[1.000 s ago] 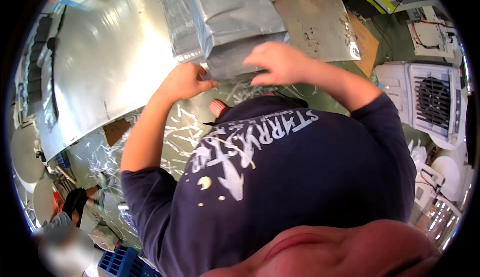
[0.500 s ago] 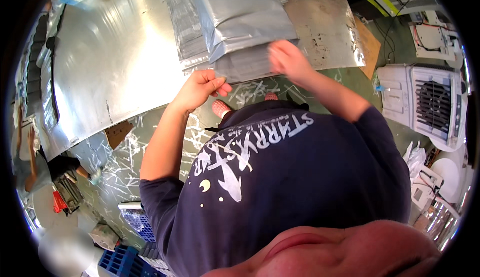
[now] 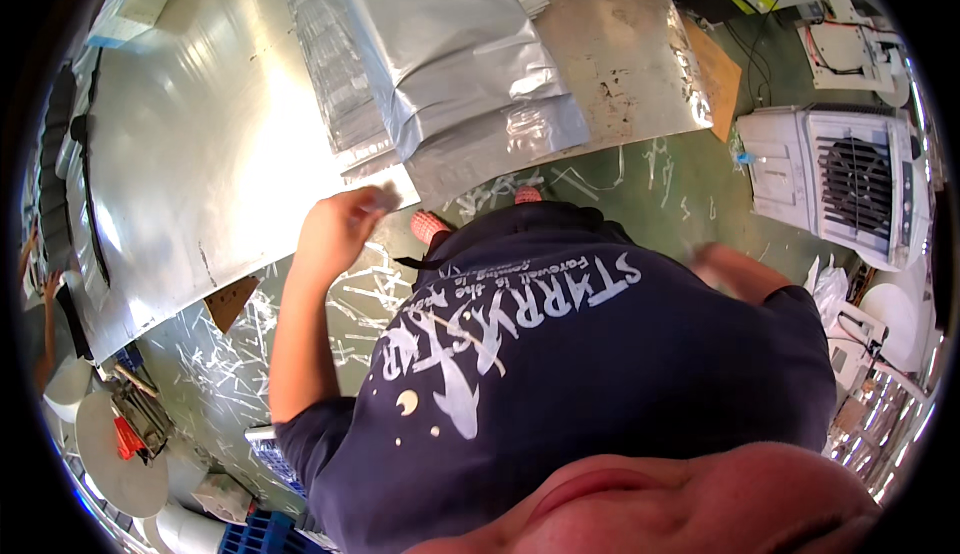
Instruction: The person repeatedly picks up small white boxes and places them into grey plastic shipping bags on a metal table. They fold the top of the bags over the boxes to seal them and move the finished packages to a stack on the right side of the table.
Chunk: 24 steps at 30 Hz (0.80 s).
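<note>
A stack of grey plastic mailing bags [image 3: 450,44] lies on the metal table, its near end reaching the front edge. Beside it, on the left, sits a flatter pile of similar grey bags [image 3: 340,84]. My left hand [image 3: 340,229] is at the table's front edge by the near corner of these bags. Its fingers are curled and pinched together, with blurred tips; whatever is between them cannot be made out. My right hand [image 3: 712,262] is low on the right, beside my body and away from the table. Motion smears it, so its fingers do not show clearly.
The shiny metal table [image 3: 200,134] spreads widely to the left, with pale blue-white blocks [image 3: 135,4] at its far corner. Many white strips [image 3: 340,284] litter the green floor. A white air cooler [image 3: 835,179] stands at right. Another person's arm [image 3: 48,314] shows far left.
My right hand has swung from the bags' near edge down and right to my side. My left hand has moved slightly left and down. The top bag's near end now lies flatter.
</note>
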### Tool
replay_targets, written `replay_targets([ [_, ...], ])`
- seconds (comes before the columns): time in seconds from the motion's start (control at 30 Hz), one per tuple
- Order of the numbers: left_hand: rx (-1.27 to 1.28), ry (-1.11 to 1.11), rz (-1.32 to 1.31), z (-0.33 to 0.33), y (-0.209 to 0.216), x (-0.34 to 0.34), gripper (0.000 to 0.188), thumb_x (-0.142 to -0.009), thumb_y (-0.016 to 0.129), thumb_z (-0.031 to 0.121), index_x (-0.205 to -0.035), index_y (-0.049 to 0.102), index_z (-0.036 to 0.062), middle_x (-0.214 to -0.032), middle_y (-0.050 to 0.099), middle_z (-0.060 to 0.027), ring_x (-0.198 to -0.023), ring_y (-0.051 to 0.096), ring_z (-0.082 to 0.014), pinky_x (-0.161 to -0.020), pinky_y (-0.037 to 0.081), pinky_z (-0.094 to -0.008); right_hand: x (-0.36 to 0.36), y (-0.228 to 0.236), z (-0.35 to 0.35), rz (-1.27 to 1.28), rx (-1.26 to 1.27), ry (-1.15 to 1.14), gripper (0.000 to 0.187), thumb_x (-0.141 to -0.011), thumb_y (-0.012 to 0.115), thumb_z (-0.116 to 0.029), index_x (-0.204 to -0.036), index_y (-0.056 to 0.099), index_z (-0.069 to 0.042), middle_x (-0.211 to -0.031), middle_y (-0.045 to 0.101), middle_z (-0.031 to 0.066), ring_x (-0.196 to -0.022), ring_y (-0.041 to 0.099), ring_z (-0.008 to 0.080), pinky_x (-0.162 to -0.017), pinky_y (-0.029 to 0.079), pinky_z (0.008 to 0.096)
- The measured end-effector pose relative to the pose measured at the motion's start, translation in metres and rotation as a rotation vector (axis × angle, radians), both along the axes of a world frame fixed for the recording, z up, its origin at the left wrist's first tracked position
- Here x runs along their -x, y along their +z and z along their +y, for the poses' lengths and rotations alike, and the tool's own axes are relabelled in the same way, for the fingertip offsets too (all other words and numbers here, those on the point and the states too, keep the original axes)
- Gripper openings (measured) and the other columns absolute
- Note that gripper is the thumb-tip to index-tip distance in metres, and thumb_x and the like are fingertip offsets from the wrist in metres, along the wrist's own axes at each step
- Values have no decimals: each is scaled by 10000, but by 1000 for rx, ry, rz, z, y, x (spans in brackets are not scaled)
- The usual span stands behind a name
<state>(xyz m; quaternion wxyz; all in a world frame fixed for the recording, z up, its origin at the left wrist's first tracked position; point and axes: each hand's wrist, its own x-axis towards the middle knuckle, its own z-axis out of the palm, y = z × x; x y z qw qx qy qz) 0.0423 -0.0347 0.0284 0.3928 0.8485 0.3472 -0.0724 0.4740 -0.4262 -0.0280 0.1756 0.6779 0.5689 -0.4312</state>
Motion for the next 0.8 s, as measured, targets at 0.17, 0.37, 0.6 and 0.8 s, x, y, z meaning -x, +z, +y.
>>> replay_targets([
  [0.17, -924, -552, -211, 5, 47, -65, 410, -742, 593, 92, -1143, 628, 167, -1204, 582, -76, -1215, 451, -268, -1020, 316, -466, 34, 124, 201, -414, -863, 459, 534, -720, 607, -58, -1228, 550, -213, -1395, 403, 34, -1288, 363, 279, -1033, 320, 457],
  [0.37, -230, -67, -461, 9, -5, -50, 257, -893, 503, 225, -1052, 647, 84, -1110, 616, -84, -1137, 499, -188, -1007, 334, -391, 52, 54, 274, 366, -898, -72, 217, -864, 557, -175, -1035, 644, -74, -1148, 604, 91, -1104, 539, 275, -957, 410, 391],
  [0.6, 624, 1119, -738, -28, -61, -65, 333, -891, 541, 260, -739, 608, -29, -712, 575, -84, -662, 484, -138, -607, 412, -325, 104, -2, 276, 954, -452, -1283, 369, -863, 587, -429, -786, 622, -70, -624, 514, -28, -500, 407, 86, -439, 343, 267],
  [0.8, 241, 602, -346, -4, -7, -74, 334, -858, 510, 115, -1160, 537, -24, -973, 603, -175, -887, 590, -274, -804, 468, -353, 53, 23, 269, 775, -522, -1116, 469, -891, 554, -400, -1258, 451, -126, -1006, 532, 80, -720, 515, 138, -537, 426, 282],
])
